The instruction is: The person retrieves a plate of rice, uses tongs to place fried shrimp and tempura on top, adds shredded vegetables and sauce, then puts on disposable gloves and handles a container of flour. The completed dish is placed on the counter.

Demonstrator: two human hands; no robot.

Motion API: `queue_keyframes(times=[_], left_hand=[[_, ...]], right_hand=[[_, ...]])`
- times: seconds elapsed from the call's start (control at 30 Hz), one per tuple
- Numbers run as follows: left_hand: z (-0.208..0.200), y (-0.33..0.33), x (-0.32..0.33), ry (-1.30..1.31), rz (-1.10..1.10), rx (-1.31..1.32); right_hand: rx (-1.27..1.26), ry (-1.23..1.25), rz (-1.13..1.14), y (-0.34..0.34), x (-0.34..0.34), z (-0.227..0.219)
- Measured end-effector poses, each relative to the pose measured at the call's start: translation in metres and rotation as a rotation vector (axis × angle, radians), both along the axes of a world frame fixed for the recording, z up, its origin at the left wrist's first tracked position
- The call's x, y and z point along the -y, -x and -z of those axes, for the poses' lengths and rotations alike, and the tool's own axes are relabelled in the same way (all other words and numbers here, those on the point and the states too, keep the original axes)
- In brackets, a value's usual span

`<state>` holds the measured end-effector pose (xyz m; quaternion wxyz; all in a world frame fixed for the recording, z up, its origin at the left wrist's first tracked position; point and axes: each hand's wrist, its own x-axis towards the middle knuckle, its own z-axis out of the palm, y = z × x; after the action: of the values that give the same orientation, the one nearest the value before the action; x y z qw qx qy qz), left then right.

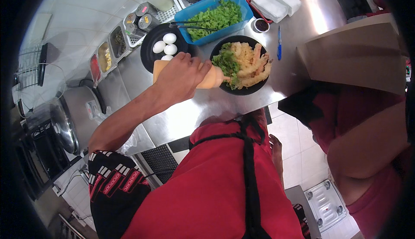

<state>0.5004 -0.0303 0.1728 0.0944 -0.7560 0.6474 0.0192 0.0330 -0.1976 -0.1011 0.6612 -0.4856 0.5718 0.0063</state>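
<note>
My left hand (180, 76) is wrapped round a squeeze bottle (210, 78) of pale orange sauce, tilted nearly flat. Its nozzle points over the right-hand black bowl (244, 91), beside chopped lettuce (227, 63). Golden fried battered pieces (253, 66) fill the rest of that bowl. Just beyond my left hand, several white eggs (170, 48) lie in another black dish (148, 56), partly covered by the hand. Low beside my red apron, my right hand (275, 145) hangs below the counter, its visible fingers slightly apart and holding nothing that shows.
A blue tub (239, 3) of lettuce with tongs (194, 25) stands behind the bowls. Napkins (276, 2), a sauce cup (260, 25) and a blue pen (279, 44) lie right of it. Shakers (147, 21) and metal pans (117, 42) line the left. At right, a person stands beside brown cardboard (352, 55).
</note>
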Motion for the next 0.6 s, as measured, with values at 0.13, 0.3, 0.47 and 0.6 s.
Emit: queue_keyframes(times=[0.13,0.3,0.47,0.6], left_hand=[[-0.003,-0.004,0.000,0.081,-0.023,0.098],[-0.006,-0.007,-0.001,-0.043,-0.026,0.056],[-0.009,-0.008,0.000,0.067,-0.022,0.100],[-0.012,-0.009,0.000,-0.048,-0.076,0.056]], right_hand=[[-0.033,-0.013,-0.017,-0.004,0.001,-0.003],[-0.029,-0.084,0.064,-0.007,0.004,0.005],[0.002,-0.095,0.065,-0.008,0.004,0.012],[-0.008,-0.109,0.095,-0.011,0.006,0.011]])
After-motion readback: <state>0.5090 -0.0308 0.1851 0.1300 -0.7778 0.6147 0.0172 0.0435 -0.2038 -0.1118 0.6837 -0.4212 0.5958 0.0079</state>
